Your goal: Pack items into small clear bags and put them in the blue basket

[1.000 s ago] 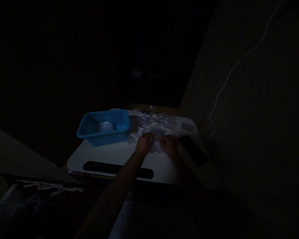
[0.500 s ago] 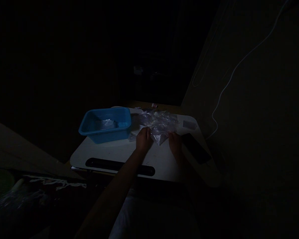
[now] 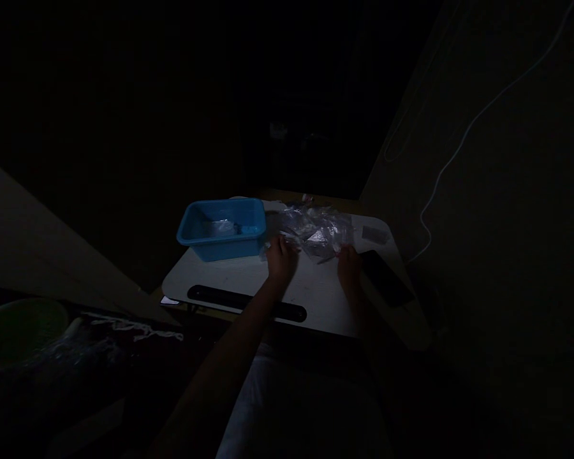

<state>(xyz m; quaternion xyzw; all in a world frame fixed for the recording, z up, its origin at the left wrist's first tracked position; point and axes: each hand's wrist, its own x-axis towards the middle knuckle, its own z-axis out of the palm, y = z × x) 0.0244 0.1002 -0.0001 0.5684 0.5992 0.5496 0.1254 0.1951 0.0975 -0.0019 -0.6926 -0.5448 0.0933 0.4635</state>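
A crumpled heap of clear plastic bags [image 3: 323, 226] lies at the far middle of a small white table [image 3: 249, 274]. My left hand [image 3: 281, 260] is closed at the heap's near left edge, with clear plastic showing at its fingertips. At the near right corner, the fingers of my right hand [image 3: 349, 264] pinch the edge of a clear plastic bag. Just left of my left hand stands a blue plastic basin [image 3: 229, 248] with a clear plastic packet [image 3: 222, 227] inside. Dim light hides the finger details.
A dark, flat, phone-like object [image 3: 386, 277] lies right of my right hand, below a thin clear packet [image 3: 375, 234]. The table has a black slot [image 3: 229, 298] near its front edge. A white cable [image 3: 442, 172] runs down the right wall. A green round tub [image 3: 23, 331] sits lower left.
The view has shifted, so everything sits further right and higher. My hands are slightly further apart, the left nearer the basin. The bag corner that pointed towards me between them has flattened.
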